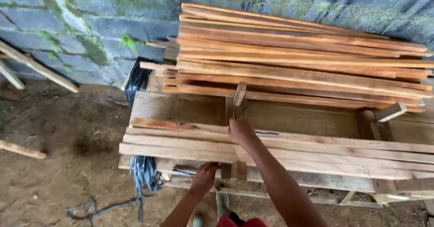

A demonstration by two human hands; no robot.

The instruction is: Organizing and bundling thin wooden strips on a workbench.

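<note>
My right hand (241, 131) rests on a low bundle of long wooden slats (181, 143) lying across a wooden bench (190, 107), fingers curled over their top by a short upright wooden stop (238, 101). My left hand (204, 177) reaches under the near edge of the same bundle, fingers closed at the bench's lower rail; what it grips is hidden. Behind, a taller stack of slats (294, 60) lies along the wall.
A mossy block wall (90, 23) runs behind. Black strapping (143, 173) hangs off the bench's left end onto the dirt ground (58, 163). Loose boards (36, 66) lean at far left. Green boots (221, 204) show below.
</note>
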